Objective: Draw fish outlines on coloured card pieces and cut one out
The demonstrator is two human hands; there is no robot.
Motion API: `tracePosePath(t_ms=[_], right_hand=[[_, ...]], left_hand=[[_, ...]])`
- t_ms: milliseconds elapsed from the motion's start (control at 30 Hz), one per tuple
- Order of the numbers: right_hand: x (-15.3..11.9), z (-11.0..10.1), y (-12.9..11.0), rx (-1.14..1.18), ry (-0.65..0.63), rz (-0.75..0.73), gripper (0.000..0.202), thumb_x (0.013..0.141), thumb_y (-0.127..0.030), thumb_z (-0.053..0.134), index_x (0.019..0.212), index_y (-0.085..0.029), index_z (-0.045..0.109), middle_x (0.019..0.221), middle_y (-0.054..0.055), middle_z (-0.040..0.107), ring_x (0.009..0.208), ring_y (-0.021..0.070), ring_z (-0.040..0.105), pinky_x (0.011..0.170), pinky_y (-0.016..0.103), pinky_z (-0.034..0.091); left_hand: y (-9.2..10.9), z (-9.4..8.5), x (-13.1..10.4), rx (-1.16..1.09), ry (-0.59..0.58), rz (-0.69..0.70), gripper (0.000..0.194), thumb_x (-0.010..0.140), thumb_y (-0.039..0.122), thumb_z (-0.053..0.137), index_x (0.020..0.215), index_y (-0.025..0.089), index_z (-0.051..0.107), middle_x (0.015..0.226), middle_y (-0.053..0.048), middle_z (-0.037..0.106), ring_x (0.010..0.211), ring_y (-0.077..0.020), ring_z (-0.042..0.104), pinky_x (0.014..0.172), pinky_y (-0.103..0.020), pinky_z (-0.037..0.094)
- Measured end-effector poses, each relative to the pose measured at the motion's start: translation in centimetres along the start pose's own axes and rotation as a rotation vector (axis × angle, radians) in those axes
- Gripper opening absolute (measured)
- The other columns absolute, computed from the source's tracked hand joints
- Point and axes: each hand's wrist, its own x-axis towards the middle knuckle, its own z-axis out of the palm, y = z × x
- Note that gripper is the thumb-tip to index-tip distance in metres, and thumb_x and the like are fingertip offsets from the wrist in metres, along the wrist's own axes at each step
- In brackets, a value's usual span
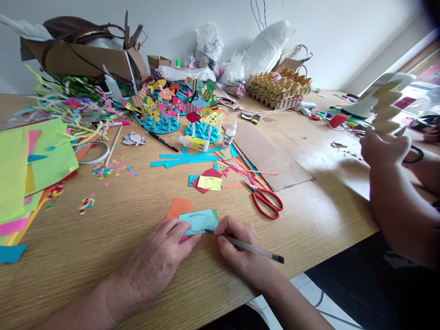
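A light blue paper piece (202, 221) with a fish outline in pen lies on the table, over orange paper (178, 207) and with green and pink scraps showing at its edges. My left hand (167, 247) holds its left side and lower edge down with the fingers and thumb. Between the thumb and fingers of my right hand (240, 250) is a pen (252, 248), its tip touching the blue paper near the lower line of the drawing. Just beyond, a yellow paper with a fish drawing (210, 183) rests on dark red paper. Red-handled scissors (267, 201) lie open to the right.
Glue bottles (195, 143), a black marker (163, 141), blue strips (187, 158) and cardboard (271, 158) lie ahead. Paper fish (167, 110) stand behind them. Coloured sheets (41, 156) are at left. At right, another person's hand (385, 149) holds an egg-carton piece (387, 110).
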Motion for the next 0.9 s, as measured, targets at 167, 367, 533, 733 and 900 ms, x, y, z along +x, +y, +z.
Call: tracePosePath(t_ms=[167,367,533,733,900], right_hand=[[0.09,0.09,-0.05,-0.010,0.002,-0.008,0.013,0.070,-0.009,0.043,0.068,-0.021,0.047,0.056,-0.005,0.045,0.053,0.0119,0.044,0.055,0.024,0.034],[0.06,0.10,-0.08,-0.021,0.002,-0.029,0.012,0.070,-0.009,0.043,0.069,-0.021,0.047,0.057,-0.005,0.046,0.052,0.0116,0.044,0.055,0.023,0.034],[-0.03,0.02,0.01,-0.017,0.007,-0.021,0.012,0.069,-0.010,0.042,0.068,-0.021,0.046,0.056,-0.005,0.045,0.052,0.0116,0.044,0.054,0.023,0.034],[0.01,0.00,0.08,-0.020,0.005,0.004,0.011,0.069,-0.011,0.042,0.067,-0.021,0.046,0.055,-0.006,0.043,0.051,0.0116,0.043,0.054,0.023,0.034],[0.06,0.03,0.02,-0.028,0.004,-0.011,0.011,0.069,-0.011,0.042,0.068,-0.021,0.047,0.055,-0.006,0.043,0.051,0.0116,0.043,0.055,0.023,0.034]], left_hand=[[0.05,0.20,-0.13,0.001,0.019,-0.018,0.037,0.094,0.009,0.035,0.117,0.023,0.060,0.098,-0.007,0.058,0.086,-0.0222,0.054,0.076,-0.039,0.051],[0.01,0.17,-0.13,-0.007,0.019,-0.008,0.040,0.096,0.010,0.030,0.119,0.023,0.059,0.097,-0.007,0.058,0.087,-0.0225,0.055,0.076,-0.039,0.052],[-0.01,0.11,-0.12,-0.009,0.014,-0.009,0.038,0.095,0.009,0.033,0.119,0.023,0.059,0.097,-0.007,0.058,0.086,-0.0228,0.055,0.075,-0.040,0.052],[-0.02,-0.05,-0.02,-0.023,-0.011,0.005,0.037,0.094,0.007,0.034,0.118,0.020,0.060,0.097,-0.008,0.057,0.086,-0.0243,0.054,0.073,-0.042,0.053],[-0.01,0.06,-0.08,-0.031,-0.037,0.002,0.035,0.094,0.008,0.036,0.119,0.019,0.059,0.098,-0.009,0.056,0.086,-0.0248,0.053,0.071,-0.042,0.054]])
